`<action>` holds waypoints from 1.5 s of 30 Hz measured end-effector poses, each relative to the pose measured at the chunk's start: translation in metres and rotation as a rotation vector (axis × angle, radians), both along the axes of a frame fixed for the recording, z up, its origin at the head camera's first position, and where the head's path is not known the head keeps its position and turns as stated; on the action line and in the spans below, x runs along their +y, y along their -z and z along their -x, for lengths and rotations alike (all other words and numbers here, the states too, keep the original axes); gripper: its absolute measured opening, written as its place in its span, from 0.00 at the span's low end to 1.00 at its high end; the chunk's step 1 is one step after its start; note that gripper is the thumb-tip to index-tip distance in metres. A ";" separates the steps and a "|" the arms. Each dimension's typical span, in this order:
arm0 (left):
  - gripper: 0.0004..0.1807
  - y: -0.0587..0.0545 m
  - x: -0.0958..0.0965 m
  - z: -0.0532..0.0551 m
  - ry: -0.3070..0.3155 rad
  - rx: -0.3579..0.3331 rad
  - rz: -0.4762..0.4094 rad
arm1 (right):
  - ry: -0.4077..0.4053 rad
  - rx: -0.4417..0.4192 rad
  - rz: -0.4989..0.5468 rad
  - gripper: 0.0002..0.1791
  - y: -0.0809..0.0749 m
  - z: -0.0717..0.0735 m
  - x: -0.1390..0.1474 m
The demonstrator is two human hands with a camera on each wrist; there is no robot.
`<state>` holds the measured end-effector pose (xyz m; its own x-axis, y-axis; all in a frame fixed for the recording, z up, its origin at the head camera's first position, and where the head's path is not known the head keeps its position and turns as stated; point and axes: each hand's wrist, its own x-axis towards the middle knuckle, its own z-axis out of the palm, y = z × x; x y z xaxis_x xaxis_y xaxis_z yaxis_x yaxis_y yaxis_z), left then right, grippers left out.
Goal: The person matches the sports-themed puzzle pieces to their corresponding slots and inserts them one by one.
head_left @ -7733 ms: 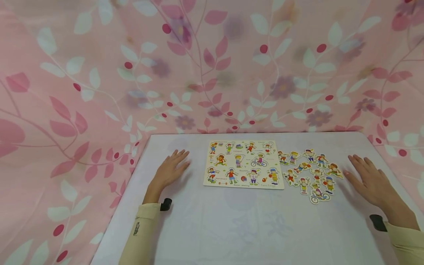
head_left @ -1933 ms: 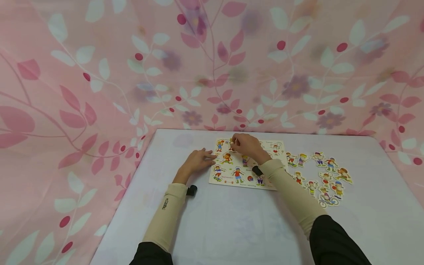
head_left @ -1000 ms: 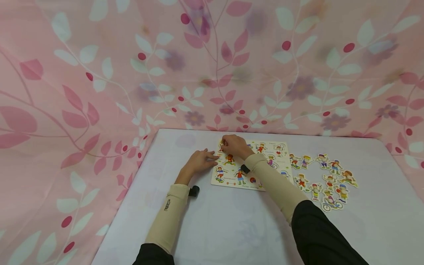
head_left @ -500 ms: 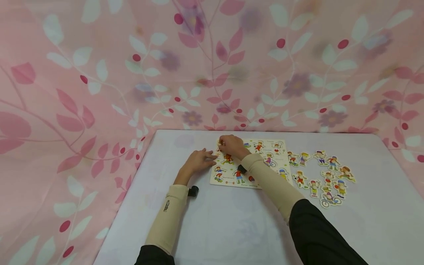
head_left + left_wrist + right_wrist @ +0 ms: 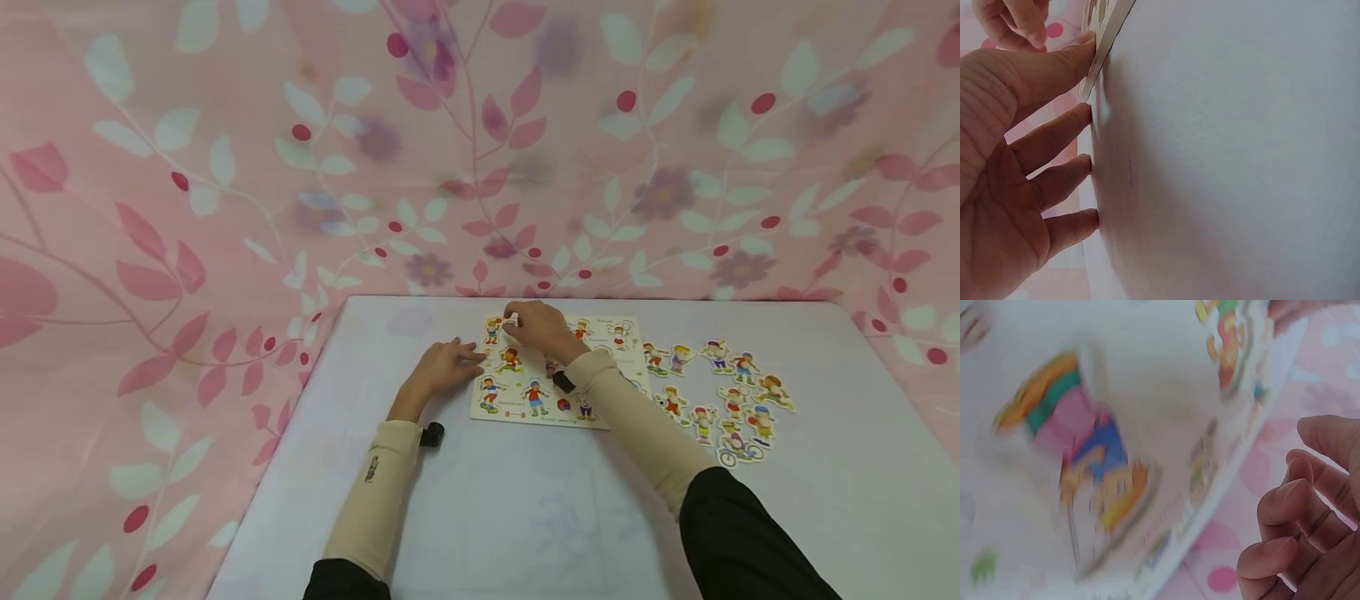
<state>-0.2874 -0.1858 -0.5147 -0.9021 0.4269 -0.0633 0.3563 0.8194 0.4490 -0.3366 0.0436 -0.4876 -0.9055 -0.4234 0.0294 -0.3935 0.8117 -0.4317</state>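
A cream wooden puzzle board (image 5: 600, 362) with printed sports figures lies on the table. My left hand (image 5: 441, 371) is at its left edge, fingers spread. In the left wrist view, the thumb (image 5: 1072, 65) touches the board's wooden edge (image 5: 1110, 37) and the other fingertips rest on the cloth. My right hand (image 5: 538, 327) hovers over the top left part of the board, hiding some figures. Its fingers (image 5: 1285, 500) are loosely curled in the right wrist view, with nothing seen between them. Just left of it, a basketball figure (image 5: 492, 331) shows in the corner.
Several loose cut-out figure pieces lie to the board's right, among them a cyclist (image 5: 738, 450), a runner (image 5: 774, 392) and a footballer (image 5: 672, 403). A white cloth covers the table (image 5: 525, 517). Behind it hangs a pink floral curtain (image 5: 480, 150).
Both hands have come in from the sides to the board. One loose piece has left the pile. Since half a second ago, my right hand has shifted right, uncovering the corner basketball figure.
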 end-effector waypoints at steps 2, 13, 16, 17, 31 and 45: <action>0.19 0.000 0.000 -0.001 -0.002 0.000 -0.004 | -0.007 0.031 -0.001 0.15 -0.005 -0.003 0.007; 0.20 -0.002 -0.002 -0.002 -0.014 -0.007 -0.018 | 0.006 0.110 0.002 0.15 -0.026 -0.035 0.042; 0.20 -0.001 -0.001 -0.003 -0.011 -0.016 -0.019 | 0.018 0.132 -0.006 0.15 -0.028 -0.045 0.051; 0.20 -0.001 0.000 -0.003 -0.010 -0.017 -0.019 | 0.021 0.140 -0.001 0.15 -0.030 -0.049 0.053; 0.19 -0.001 0.002 -0.003 -0.010 -0.001 -0.019 | 0.072 0.212 -0.036 0.13 -0.033 -0.086 0.098; 0.19 0.001 0.001 -0.001 -0.005 0.008 -0.009 | 0.132 0.218 -0.034 0.14 -0.032 -0.115 0.159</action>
